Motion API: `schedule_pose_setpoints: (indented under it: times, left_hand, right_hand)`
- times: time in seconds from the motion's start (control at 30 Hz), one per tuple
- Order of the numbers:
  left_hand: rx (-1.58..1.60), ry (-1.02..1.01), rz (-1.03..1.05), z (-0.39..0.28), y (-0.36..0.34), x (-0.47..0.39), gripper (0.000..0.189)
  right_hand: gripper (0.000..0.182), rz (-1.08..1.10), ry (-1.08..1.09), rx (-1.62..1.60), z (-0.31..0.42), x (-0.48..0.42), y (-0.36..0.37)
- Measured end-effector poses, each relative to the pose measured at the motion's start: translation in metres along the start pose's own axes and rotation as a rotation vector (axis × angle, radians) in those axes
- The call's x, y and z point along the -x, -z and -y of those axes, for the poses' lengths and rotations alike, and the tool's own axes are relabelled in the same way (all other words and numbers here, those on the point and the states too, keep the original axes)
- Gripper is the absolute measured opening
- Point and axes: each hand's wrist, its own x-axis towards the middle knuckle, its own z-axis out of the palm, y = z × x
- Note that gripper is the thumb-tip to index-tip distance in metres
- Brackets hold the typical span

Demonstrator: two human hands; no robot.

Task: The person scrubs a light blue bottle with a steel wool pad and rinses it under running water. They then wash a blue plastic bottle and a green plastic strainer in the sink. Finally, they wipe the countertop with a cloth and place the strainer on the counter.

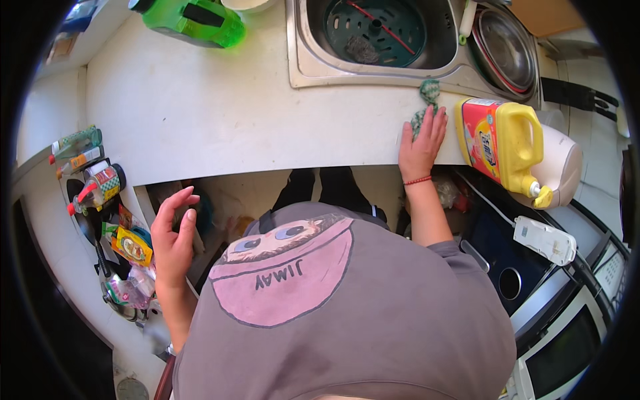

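Note:
My right hand [425, 142] lies flat on a green and white checked cloth [430, 92] on the white countertop [240, 115], with its fingers pointing towards the sink. Part of the cloth sticks out beyond the fingertips and part is hidden under the hand. To the left, my left hand [175, 225] hangs in the air in front of the counter's edge, empty, with thumb and fingers apart. A yellow detergent jug [525, 135] with a pump stands just right of my right hand.
The steel sink [325, 77] holds a dark green strainer tray [400, 45] and a scouring pad [362, 49]. Metal bowls [507, 47] stand at its right. A green jug [200, 22] is at the back left. Bottles [97, 187] and packets [132, 245] line the left side. A power strip [545, 240] lies at right.

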Motion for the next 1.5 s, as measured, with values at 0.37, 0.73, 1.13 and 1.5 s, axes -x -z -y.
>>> schedule_pose_setpoints:
  times: [0.37, 0.73, 1.13, 1.5]
  left_hand:
    - [0.094, -0.038, -0.160, 0.041, 0.029, 0.022, 0.030]
    - [0.257, 0.106, -0.384, 0.125, 0.061, 0.084, 0.029]
    - [0.486, 0.164, -0.434, 0.180, 0.058, 0.078, 0.029]
    - [0.256, -0.269, 0.009, 0.020, 0.009, -0.074, 0.028]
  right_hand:
    - [0.060, 0.467, 0.610, -0.174, 0.171, 0.048, -0.062]
    - [0.048, 0.514, 1.309, -0.097, 0.367, 0.019, -0.181]
    - [0.035, 0.331, 0.950, -0.229, 0.234, -0.032, -0.122]
    - [0.017, 0.013, 0.245, -0.337, 0.088, -0.188, -0.056]
